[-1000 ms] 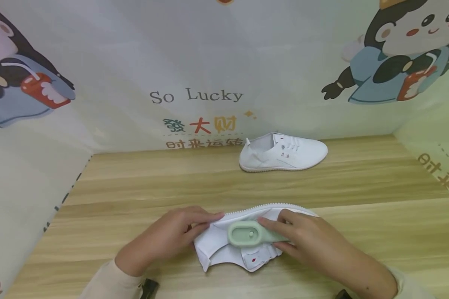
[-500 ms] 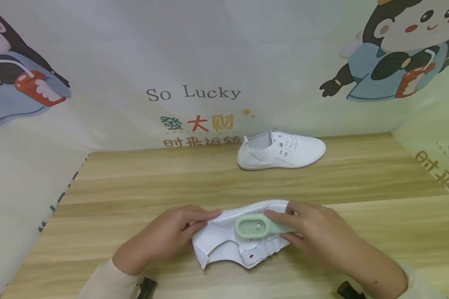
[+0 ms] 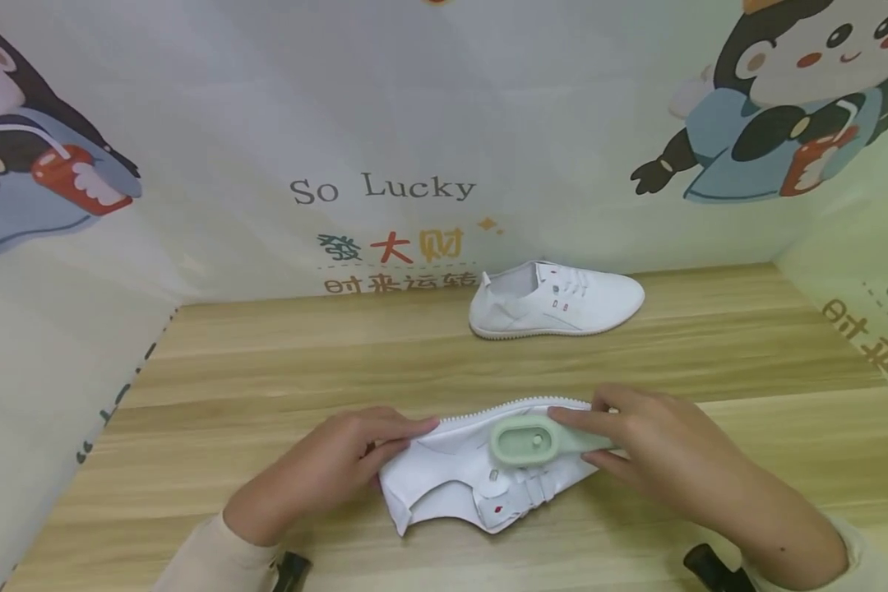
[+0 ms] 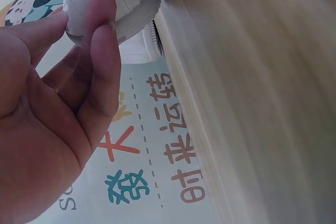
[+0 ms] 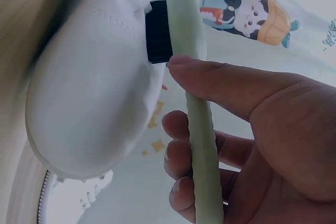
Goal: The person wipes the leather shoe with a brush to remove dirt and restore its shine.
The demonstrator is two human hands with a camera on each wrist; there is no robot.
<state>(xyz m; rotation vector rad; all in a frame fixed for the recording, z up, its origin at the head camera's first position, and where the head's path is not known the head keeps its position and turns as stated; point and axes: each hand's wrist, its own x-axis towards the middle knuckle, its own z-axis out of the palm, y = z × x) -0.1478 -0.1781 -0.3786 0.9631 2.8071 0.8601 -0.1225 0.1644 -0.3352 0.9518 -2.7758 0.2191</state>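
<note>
While beyond, another shoe [image 3: 595, 302]; left hand [image 3: 340, 456] round nearer shoe [image 3: 447, 456], right hand [image 3: 662, 448] round green brush [image 3: 524, 442].

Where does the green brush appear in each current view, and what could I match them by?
Head: green brush below and right of centre, in the right hand.
Left wrist: not in it.
Right wrist: just right of centre, from near the top to the bottom edge.
Shared landmark: the held white shoe, lower centre in head, top in left wrist, left in right wrist.
</note>
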